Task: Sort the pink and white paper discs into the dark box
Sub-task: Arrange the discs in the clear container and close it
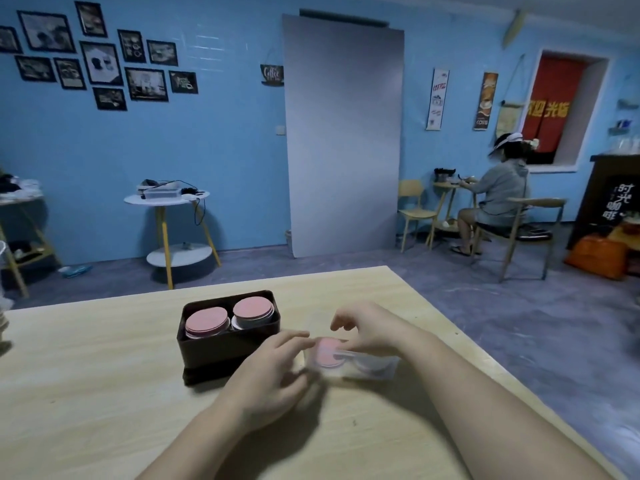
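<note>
A dark box (221, 351) stands on the wooden table (104, 393), holding two stacks of paper discs, each with a pink disc on top (207, 322) (252, 308). To its right lies a clear plastic tray (377, 370) with a pink disc (325, 351) at its left end and a white disc (372, 363) at its right. My left hand (273, 372) grips the tray's left end between fingers and thumb. My right hand (367, 327) hovers over the tray with curled fingers, its fingertips pinching the pink disc's right edge. Motion blur hides the exact contact.
The table's far edge runs just behind the box and its right edge slants close past the tray. Beyond it are a small white round side table (166, 199), a grey board (343, 133) leaning on the blue wall, and a seated person (498, 199) at the far right.
</note>
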A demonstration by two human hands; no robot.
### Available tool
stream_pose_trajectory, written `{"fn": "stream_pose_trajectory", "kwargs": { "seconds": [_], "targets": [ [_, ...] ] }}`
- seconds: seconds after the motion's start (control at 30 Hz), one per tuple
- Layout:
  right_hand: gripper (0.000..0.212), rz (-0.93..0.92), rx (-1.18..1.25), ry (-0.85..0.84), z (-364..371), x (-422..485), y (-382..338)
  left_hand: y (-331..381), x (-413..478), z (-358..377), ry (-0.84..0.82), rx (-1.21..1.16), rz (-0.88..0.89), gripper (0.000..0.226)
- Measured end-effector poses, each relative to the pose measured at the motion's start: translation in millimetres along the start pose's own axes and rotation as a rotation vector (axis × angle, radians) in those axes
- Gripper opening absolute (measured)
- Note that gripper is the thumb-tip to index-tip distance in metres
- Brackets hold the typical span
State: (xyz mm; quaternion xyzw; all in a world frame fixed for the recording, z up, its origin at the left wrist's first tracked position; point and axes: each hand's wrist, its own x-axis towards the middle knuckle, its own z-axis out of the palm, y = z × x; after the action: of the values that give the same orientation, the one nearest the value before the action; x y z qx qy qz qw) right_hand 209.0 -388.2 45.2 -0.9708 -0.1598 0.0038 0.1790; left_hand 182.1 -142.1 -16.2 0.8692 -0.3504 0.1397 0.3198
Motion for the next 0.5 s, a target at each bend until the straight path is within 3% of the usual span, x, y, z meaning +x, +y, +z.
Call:
{"fn": "stream_pose_trajectory", "kwargs": {
  "seconds": [0.17, 0.3, 0.5],
  "targets": [
    [0.043, -0.033, -0.06, -0.104, -2, 8, 0, -3, -2, 1, 0.028, -0.069, -0.009, 0.042],
    [0.064, -0.049, -0.183, -0.234, -9, 12, -6, -1, -4, 3, 0.039, -0.097, -0.012, 0.042],
    [0.058, -0.072, -0.217, -0.224, 2, 19, -4, -1, -5, 5, 0.048, -0.133, -0.02, 0.041]
  ]
}}
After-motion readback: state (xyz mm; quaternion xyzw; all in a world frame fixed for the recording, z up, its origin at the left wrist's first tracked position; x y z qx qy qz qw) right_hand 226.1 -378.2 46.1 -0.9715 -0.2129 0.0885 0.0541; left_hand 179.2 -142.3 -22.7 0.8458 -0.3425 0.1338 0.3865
